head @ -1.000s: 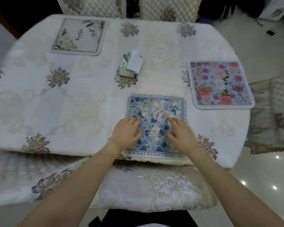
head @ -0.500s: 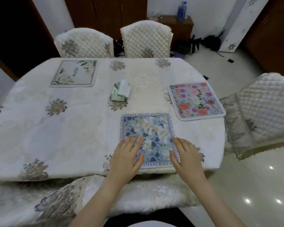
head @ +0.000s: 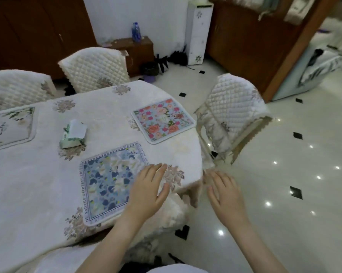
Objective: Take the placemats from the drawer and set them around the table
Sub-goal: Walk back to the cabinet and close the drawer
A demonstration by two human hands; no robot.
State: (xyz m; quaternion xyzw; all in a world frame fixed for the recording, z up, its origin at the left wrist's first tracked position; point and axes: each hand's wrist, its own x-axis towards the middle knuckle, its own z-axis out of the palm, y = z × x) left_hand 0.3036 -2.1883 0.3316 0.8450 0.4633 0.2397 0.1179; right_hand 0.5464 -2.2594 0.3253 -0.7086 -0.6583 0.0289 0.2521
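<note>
Three placemats lie on the table (head: 38,184), which has a white flowered cloth. The blue-and-white floral placemat (head: 109,180) sits by the near edge. A pink-flowered placemat (head: 162,120) lies at the right edge, and a pale green-and-white placemat (head: 8,127) at the far left. My left hand (head: 148,192) hovers with straight fingers over the blue mat's right edge and holds nothing. My right hand (head: 225,192) is off the table, over the floor, fingers relaxed and empty. No drawer is in view.
A tissue pack (head: 73,133) lies mid-table. Quilted white chairs stand at the back (head: 93,69), back left (head: 14,87) and right (head: 233,113). The near chair's seat (head: 166,211) is below my left hand. Glossy tiled floor (head: 284,194) spreads to the right; a wooden cabinet (head: 134,50) stands by the wall.
Both hands have lifted off the blue placemat and shifted right; my right hand is now past the table's edge. The view has swung to the right, towards the floor and the right chair.
</note>
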